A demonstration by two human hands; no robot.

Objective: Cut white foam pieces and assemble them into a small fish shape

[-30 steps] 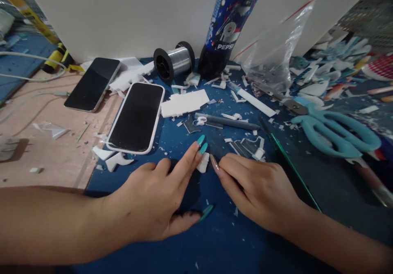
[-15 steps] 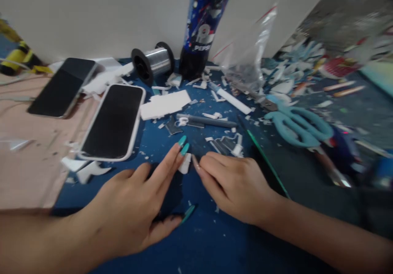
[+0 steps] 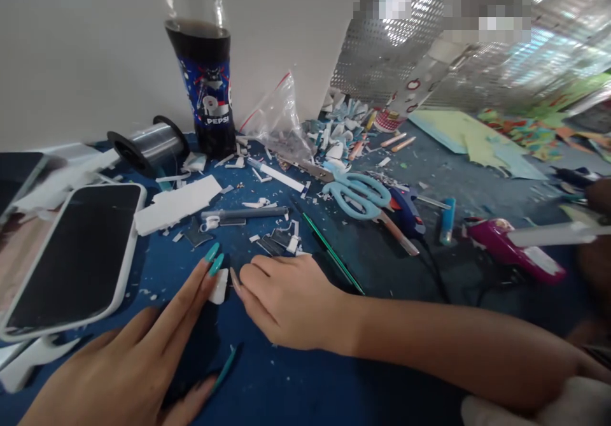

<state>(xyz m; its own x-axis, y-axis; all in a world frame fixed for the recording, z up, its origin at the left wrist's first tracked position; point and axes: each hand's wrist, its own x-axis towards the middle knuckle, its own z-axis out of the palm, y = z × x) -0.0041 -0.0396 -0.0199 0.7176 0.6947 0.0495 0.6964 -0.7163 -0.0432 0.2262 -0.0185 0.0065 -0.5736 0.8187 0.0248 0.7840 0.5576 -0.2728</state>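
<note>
A small white bit (image 3: 220, 288) lies on the blue mat (image 3: 296, 388), near the middle, right between the two hands. It looks like a scrap of foam board. I think it is very light and a little stiff, and it could bend, snap or blow away. Its flat faces look smooth, so it may slide on the mat. The best place to hold it is by its two side edges, with a soft pinch, or to press down flat on top.

The left hand (image 3: 138, 362) is spread out and low. Its two long fingers (image 3: 191, 289) with teal nails lie straight and press on the left side of the bit. It grips nothing.

The right hand (image 3: 291, 298) is curled in. Its first finger (image 3: 241, 286) touches the right edge of the bit with its nail. I cannot tell if this hand hides something under it.

A phone (image 3: 76, 254) lies to the left. Blue scissors (image 3: 356, 191) lie farther off to the right.
</note>
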